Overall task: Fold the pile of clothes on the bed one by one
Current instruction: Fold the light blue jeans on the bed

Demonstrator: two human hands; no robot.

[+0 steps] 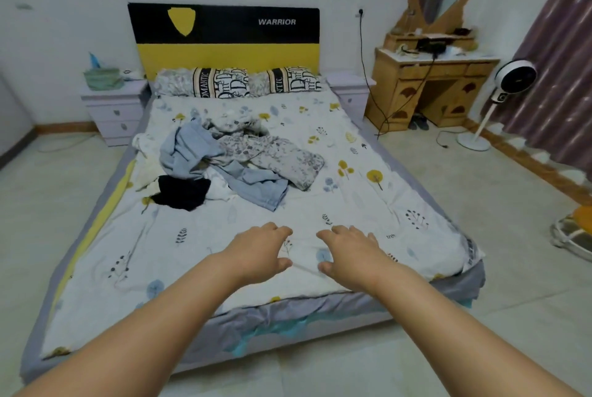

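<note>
Both our hands, left (259, 249) and right (347, 254), hover released, grasping nothing; the tangled pile (230, 162) risks dragging 2 garments together.

Materials, bed area: cloth throughout, matt.
White leaf-printed cotton-like bedsheet (368, 204), lightly creased; on it, crumpled soft pile of clothes (224, 162). Right of the bed, glossy varnished yellow wooden dressing table (429, 89); pale floor tiles (480, 268) smooth.

Both forearms bare to the frame edge; left hand (259, 249) and right hand (347, 252) ungloved, ringless.
</note>
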